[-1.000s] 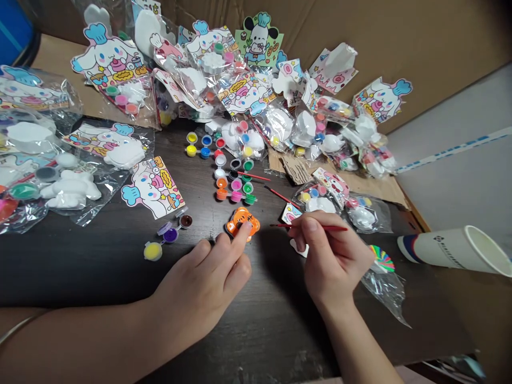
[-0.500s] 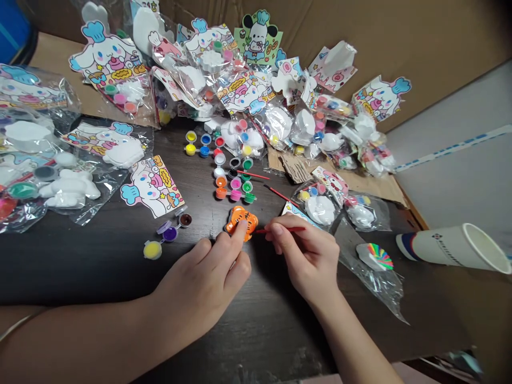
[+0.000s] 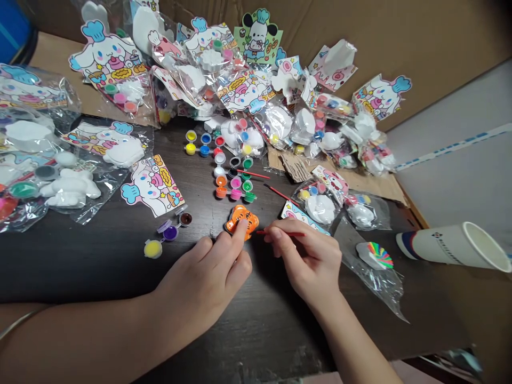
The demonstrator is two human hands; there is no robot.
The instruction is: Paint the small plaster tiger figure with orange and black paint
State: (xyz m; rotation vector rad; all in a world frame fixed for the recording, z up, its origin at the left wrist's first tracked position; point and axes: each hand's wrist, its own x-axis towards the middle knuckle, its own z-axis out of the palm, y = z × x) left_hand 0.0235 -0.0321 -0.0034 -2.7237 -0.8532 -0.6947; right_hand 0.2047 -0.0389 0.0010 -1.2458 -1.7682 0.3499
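Observation:
A small orange-painted figurine (image 3: 251,217) with dark markings lies on the dark table. My left hand (image 3: 206,274) has its index fingertip resting on top of the figurine; the thumb is apart and the other fingers are bent. Pinched in my right hand (image 3: 310,256) is a thin red paintbrush (image 3: 296,234), its tip end close to the figurine's right edge. Whether the bristles touch the figurine I cannot tell. Above the figurine stand several open paint pots (image 3: 221,181) in joined strips. Another paintbrush (image 3: 254,174) lies across them, and a further one lies to their right.
Bagged white figurines with paints (image 3: 276,122) are heaped along the back, more (image 3: 72,186) at left. A paper cup (image 3: 452,245) lies at right, near a rainbow-striped piece (image 3: 380,256) on plastic wrap. Yellow, purple and brown pots (image 3: 170,233) sit left of my hands.
My right hand and its brush have shifted very slightly right, away from the figurine. My left index finger stays on the figurine.

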